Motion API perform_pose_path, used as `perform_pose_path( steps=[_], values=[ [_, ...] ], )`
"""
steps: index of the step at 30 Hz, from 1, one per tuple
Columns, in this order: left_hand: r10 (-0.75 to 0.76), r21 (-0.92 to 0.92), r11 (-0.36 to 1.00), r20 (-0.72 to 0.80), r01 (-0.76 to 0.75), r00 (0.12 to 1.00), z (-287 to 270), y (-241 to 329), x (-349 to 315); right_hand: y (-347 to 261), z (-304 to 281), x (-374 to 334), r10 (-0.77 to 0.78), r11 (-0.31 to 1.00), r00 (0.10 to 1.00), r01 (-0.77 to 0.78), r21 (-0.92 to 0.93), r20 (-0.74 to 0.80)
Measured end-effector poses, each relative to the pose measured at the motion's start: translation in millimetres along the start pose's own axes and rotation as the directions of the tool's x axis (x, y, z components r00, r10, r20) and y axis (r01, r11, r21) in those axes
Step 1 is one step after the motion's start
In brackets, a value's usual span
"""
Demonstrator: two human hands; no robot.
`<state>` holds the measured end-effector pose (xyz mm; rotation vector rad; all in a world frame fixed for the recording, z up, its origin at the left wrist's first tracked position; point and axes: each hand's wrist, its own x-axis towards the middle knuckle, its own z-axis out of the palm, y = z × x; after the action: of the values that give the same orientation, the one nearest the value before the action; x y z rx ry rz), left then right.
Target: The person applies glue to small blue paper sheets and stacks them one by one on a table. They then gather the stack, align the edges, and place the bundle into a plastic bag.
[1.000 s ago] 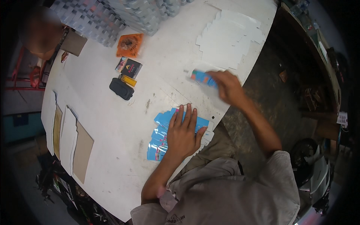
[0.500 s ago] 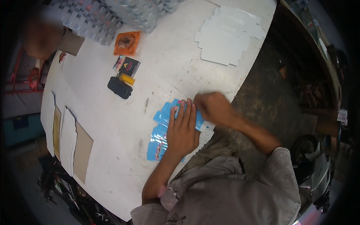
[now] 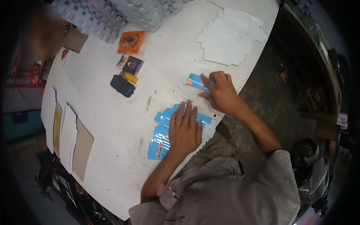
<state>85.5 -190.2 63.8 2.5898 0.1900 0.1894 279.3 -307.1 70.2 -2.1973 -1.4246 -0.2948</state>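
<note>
A fanned stack of blue printed carton blanks (image 3: 159,138) lies near the table's front edge. My left hand (image 3: 183,131) rests flat on it, fingers stretched forward and holding nothing up. Farther off and to the right, my right hand (image 3: 221,92) grips a blue carton blank (image 3: 195,80) with coloured print. This blank looks bent over, and a pale part shows on its far side. Its edge under my fingers is hidden. Beyond it, a spread pile of white-side-up carton blanks (image 3: 228,37) lies at the table's far right.
On the white table (image 3: 112,138) are a black case (image 3: 122,86), a yellow lighter (image 3: 129,77), a dark small pack (image 3: 133,65) and an orange pouch (image 3: 131,42). Stacked grey-white pieces (image 3: 97,18) stand far left. Cardboard sheets (image 3: 82,150) lie left; another person (image 3: 41,33) is at the far left.
My right hand has moved away from the blue stack, up toward the white pile, with a blue carton blank in it. My left hand stays on the stack.
</note>
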Motion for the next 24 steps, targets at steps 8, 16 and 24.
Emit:
perform_pose_path(
  steps=[8,16,24],
  values=[
    [0.062,0.182,0.980,0.109,-0.081,0.992,-3,-1,2,-45,-14,-4,0.212,0.855,0.747,-0.454,0.250,0.630],
    [0.106,0.018,0.994,0.055,-0.107,0.993,-9,-2,10,81,-5,2,0.172,0.985,0.985,-0.173,0.003,0.032],
    [0.046,0.094,0.995,-0.051,-0.041,0.998,-2,3,9,15,-19,-7,0.183,0.963,0.983,-0.174,0.204,-0.026]
  ],
)
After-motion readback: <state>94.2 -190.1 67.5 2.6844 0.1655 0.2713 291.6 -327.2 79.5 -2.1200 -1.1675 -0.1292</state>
